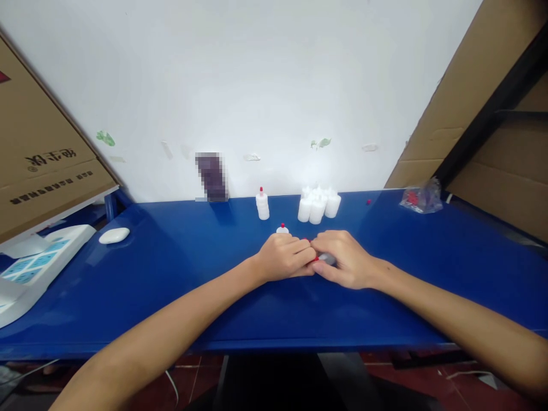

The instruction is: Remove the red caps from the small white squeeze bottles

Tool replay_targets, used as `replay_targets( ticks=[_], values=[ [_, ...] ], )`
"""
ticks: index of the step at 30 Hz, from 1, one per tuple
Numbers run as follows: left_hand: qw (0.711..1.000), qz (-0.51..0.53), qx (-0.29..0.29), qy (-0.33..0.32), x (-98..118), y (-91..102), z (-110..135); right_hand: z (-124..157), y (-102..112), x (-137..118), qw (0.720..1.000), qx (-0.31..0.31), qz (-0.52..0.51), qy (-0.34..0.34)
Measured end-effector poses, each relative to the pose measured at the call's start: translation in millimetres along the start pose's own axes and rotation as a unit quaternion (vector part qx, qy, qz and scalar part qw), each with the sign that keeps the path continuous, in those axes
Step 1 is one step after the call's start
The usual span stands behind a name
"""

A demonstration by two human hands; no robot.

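Above the middle of the blue table, my left hand [287, 257] and my right hand [347, 260] meet. The right hand is wrapped round a pale plastic bottle [329, 258], mostly hidden by the fingers. My left fingers are closed at its tip on a small red cap [316, 260]. Just behind the left hand, the top of a white bottle with a red tip [282, 229] shows. A white dropper bottle with a red cap [262, 206] stands farther back. To its right is a cluster of several white bottles [317, 208] without red caps.
A clear bag with red caps [422, 198] lies at the back right of the blue table [180, 274]; a loose red cap [369, 201] is near it. At left are a white oval case [114, 236], a power strip [47, 262] and a cardboard box [47, 154]. A white wall stands behind.
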State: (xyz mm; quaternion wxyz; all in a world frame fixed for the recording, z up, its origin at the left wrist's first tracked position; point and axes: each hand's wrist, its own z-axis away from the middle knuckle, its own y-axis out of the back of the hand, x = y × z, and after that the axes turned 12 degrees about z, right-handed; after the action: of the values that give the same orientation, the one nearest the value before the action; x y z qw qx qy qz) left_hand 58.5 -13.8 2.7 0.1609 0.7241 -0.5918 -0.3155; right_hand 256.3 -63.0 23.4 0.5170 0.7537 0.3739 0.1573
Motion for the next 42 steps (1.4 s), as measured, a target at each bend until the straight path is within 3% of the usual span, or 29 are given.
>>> replay_targets(
  ticks=[4, 12, 19, 28, 33, 42],
  values=[
    [1.000, -0.004, 0.002, -0.023, 0, -1.0, 0, 0, 2, -2, 1.000, 0.009, 0.014, -0.003],
    [0.995, -0.057, -0.066, -0.052, 0, -1.3, -1, 0, 8, -5, 0.998, -0.032, 0.020, -0.040],
    [0.997, -0.038, -0.059, -0.037, 0, -4.0, 1, -1, 14, -4, 0.996, -0.072, 0.023, -0.043],
    [0.998, 0.004, -0.047, 0.033, 2, -4.7, 3, -3, 10, -3, 0.995, -0.071, 0.045, -0.058],
    [0.999, 0.021, -0.020, 0.025, 6, -6.2, 1, -4, 14, -8, 0.993, -0.086, 0.049, -0.058],
    [0.999, 0.021, -0.042, 0.012, 9, -4.6, -1, -4, 11, -10, 0.990, -0.118, 0.070, -0.035]
  ],
)
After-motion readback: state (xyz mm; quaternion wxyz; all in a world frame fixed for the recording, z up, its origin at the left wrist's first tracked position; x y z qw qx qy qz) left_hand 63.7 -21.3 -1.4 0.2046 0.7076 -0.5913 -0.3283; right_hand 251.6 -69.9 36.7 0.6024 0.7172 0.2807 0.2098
